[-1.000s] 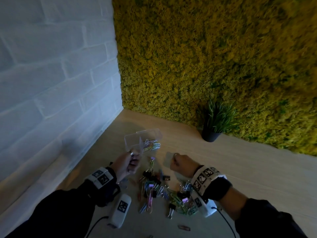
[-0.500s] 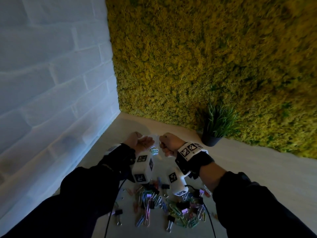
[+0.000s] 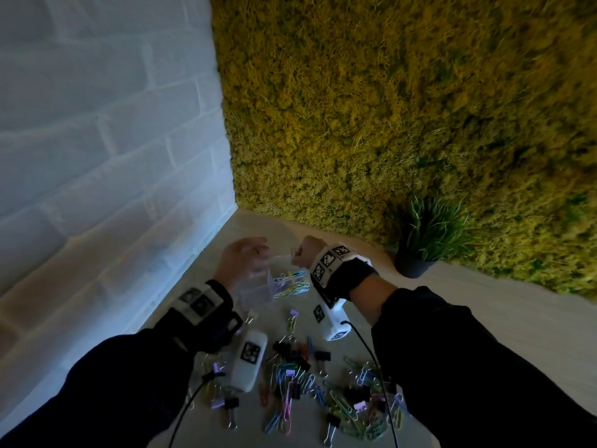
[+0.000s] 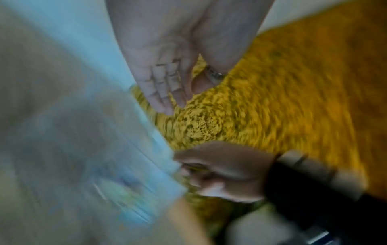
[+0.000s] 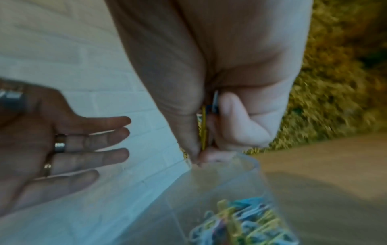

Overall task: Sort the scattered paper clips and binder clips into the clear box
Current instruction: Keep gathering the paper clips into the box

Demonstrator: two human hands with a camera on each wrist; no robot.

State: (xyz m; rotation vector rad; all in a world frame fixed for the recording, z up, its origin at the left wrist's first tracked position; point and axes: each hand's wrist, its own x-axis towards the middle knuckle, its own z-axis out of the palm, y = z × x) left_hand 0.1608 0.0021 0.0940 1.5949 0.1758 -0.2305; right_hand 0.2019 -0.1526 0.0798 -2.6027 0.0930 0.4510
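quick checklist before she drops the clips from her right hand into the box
1. Right hand grips paper clips: ok.
2. Right hand over the clear box: ok, fingertips sit at its rim.
3. Left hand out of the drop path: ok, fingers straight, beside the box.
4. Box steadied: cannot tell; the left hand's contact with it is unclear.
5. Box has room: ok, clips cover only part of it.
6. Sorting finished: not ok, scattered clips remain on the table.
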